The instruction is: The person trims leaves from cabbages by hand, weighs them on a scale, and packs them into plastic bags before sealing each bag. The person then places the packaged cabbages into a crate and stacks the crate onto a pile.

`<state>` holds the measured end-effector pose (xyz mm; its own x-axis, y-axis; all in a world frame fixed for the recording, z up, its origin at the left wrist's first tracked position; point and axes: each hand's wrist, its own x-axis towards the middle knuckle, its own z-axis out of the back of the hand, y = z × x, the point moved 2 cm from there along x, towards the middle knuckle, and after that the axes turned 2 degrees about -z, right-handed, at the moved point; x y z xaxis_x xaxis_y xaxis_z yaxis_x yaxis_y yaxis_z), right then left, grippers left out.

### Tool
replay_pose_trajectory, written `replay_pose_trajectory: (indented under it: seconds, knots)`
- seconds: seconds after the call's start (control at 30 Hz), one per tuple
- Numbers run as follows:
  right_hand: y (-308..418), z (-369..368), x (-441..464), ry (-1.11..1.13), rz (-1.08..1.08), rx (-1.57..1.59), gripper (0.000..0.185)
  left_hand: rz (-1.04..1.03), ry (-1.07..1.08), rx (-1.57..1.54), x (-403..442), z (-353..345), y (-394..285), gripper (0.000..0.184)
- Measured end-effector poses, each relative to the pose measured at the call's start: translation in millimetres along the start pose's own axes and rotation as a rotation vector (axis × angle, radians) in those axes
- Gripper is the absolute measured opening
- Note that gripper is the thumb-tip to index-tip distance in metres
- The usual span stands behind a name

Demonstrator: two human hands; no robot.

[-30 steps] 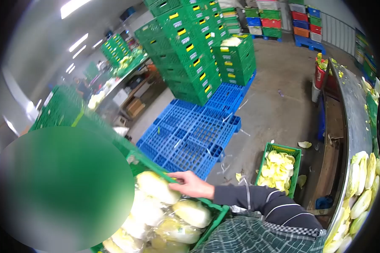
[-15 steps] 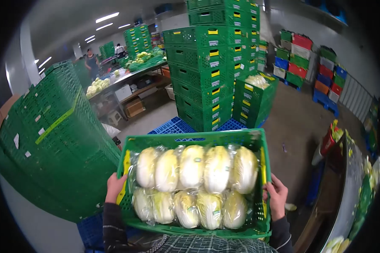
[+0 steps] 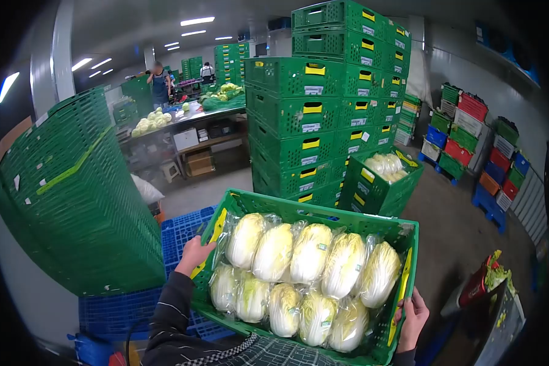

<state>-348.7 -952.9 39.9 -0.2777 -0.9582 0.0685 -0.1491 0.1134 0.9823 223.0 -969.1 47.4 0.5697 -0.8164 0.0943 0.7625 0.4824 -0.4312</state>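
Crate stacks (image 3: 323, 116) fill upper center; below, left hand (image 3: 195, 253) and right hand (image 3: 413, 318) grip a crate (image 3: 323, 211) whose tilting could slide cabbages (image 3: 311, 250).

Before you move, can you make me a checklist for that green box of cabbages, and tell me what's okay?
1. Left hand gripping one end of the green crate: ok.
2. Right hand gripping the opposite end: ok.
3. Cabbages lying inside, none over the rim: ok, two rows of five.
4. Way straight ahead free: not ok, a tall stack of green crates stands there.
5. Feet on firm ground: cannot tell, they are out of sight.
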Motion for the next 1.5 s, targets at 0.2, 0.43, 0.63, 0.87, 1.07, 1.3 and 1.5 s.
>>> replay_pose_trajectory:
  seconds: [0.2, 0.43, 0.63, 0.87, 1.07, 1.3, 1.5]
  knots:
    - [-34, 38, 160, 0.004, 0.02, -0.055, 0.038, -0.004, -0.008, -0.033, 66, -106, -109, 0.051]
    - [-8, 94, 311, -0.059, -0.342, -0.227, 0.035, 0.003, 0.056, -0.033, 145, -168, -275, 0.056]
    - [-39, 143, 453, -0.031, 0.024, -0.042, 0.039, -0.049, 0.034, -0.039, 183, -252, -379, 0.056]
    - [-8, 189, 646, 0.198, -0.033, -0.044, 0.043, 0.106, -0.098, -0.163, 180, -310, -489, 0.049]
    - [-49, 177, 782, 0.321, -0.141, 0.043, 0.042, 0.144, -0.236, -0.25, 198, -352, -494, 0.038]
    - [-77, 117, 939, 0.535, -0.151, 0.016, 0.042, 0.263, -0.369, -0.364, 223, -399, -544, 0.028]
    - [-103, 75, 1048, 0.711, -0.164, 0.085, 0.045, 0.322, -0.397, -0.353, 252, -393, -596, 0.027]
